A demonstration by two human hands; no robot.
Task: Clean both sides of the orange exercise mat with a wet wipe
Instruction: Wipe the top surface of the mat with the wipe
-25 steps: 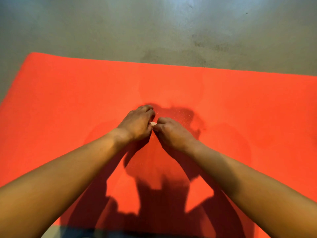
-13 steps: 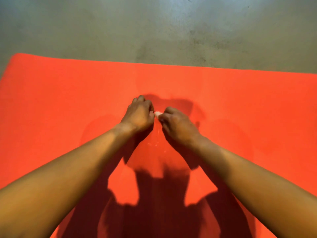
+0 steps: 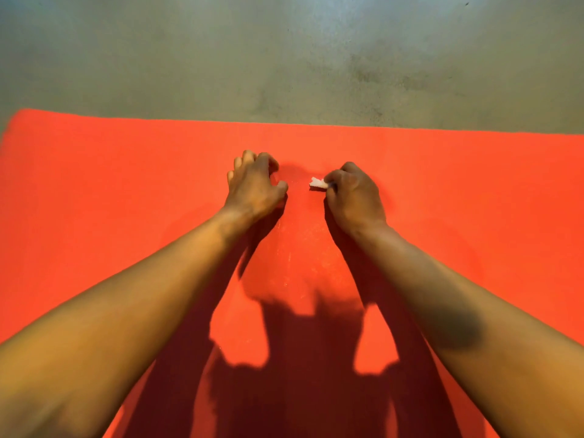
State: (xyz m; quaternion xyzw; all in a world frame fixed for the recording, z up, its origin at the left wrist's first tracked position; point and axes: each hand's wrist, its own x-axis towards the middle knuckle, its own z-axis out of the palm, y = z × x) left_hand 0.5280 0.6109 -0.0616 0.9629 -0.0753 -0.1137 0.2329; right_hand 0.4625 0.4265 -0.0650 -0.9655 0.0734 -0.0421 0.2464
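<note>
**Right hand pinches a small wad of wipe over the orange mat**

The orange exercise mat lies flat on a grey concrete floor, its far edge running across the view and its left end rounding off near the left side of the picture. Both bare forearms reach forward over the mat's middle.

The right hand is curled into a loose fist. Its fingertips pinch a small white wet wipe, bunched up, which sticks out to the left of the knuckles, just above the mat or touching it; which of the two cannot be told.

The left hand is close beside it, a narrow gap of orange mat between the two. Its fingers are loosely bent in a claw shape, the thumb standing apart from them, and nothing shows in its grasp.

On the mat between the wrists, faint pale smears and streaks catch the light. Dark shadows of the arms and the person fall across the near part of the mat.
</note>
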